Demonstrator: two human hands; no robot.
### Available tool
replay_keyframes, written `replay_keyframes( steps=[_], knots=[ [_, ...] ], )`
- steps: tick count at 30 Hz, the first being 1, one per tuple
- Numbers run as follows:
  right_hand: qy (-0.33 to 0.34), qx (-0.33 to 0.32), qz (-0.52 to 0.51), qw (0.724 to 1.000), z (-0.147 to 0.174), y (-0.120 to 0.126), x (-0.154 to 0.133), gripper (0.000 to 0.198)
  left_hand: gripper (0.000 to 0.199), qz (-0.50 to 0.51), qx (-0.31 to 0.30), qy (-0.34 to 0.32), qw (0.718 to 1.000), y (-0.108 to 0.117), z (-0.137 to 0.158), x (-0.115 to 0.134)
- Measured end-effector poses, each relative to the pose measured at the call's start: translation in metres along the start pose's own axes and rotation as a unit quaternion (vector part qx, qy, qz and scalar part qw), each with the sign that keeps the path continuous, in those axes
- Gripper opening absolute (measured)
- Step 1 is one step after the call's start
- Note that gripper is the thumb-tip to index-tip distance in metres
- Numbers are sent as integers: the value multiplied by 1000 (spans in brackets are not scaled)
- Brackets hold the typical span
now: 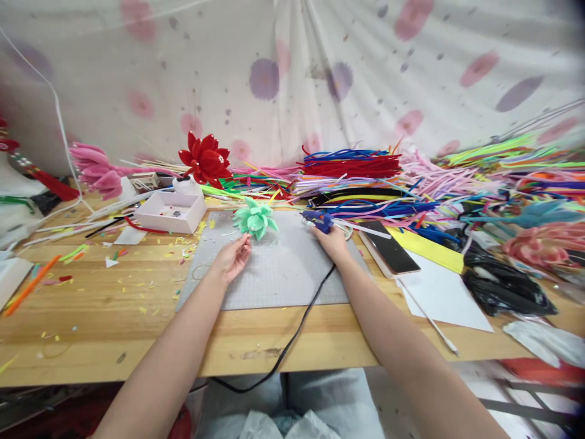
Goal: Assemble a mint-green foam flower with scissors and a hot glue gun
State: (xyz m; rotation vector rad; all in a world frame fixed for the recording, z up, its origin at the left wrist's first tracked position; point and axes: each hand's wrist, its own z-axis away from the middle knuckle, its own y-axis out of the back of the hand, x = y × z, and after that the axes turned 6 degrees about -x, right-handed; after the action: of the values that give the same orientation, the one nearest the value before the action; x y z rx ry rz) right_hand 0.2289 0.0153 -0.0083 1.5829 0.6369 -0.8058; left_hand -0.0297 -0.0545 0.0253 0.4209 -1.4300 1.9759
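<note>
A mint-green pipe-cleaner flower [254, 219] is at the far side of the grey cutting mat [283, 277]. My left hand [232, 259] is closed, with its fingertips at the flower's lower edge; the exact grip point is hidden. Over the mat's right part, my right hand [331, 242] is wrapped around a blue glue gun [319, 221], whose nozzle points left toward the flower. A pale glue stick [363, 228] sticks out of the gun's back. Its black cord [299, 332] runs across the mat and over the table's front edge.
Left of the mat stand a white box [170, 212] with small bits and a red flower [206, 160]. Bundles of coloured pipe cleaners [351, 167] line the back. To the right lie a phone [390, 249], white paper [445, 296] and a black plastic bag [507, 283].
</note>
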Motion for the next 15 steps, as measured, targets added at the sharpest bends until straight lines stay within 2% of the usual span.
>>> replay_keyframes(
  steps=[5, 7, 9, 11, 13, 15],
  knots=[
    [40, -74, 131, 988, 5, 8, -10, 42, 12, 5, -11, -17, 1000, -1, -1, 0],
    [58, -93, 205, 973, 9, 19, -16, 44, 15, 6, -3, -23, 1000, -4, -1, 2],
    [74, -84, 285, 952, 15, 35, -24, 47, 15, 5, 8, -31, 999, -9, 0, 3],
    [41, -94, 343, 934, 23, 51, -33, 43, 14, 4, 18, -36, 999, -15, 0, 5],
    [29, -161, 357, 920, 31, 61, -43, 35, 13, 2, 27, -43, 999, -23, 1, 5],
    [60, -254, 309, 914, 37, 60, -53, 29, 12, -2, 26, -52, 998, -32, 1, 4]
  ],
)
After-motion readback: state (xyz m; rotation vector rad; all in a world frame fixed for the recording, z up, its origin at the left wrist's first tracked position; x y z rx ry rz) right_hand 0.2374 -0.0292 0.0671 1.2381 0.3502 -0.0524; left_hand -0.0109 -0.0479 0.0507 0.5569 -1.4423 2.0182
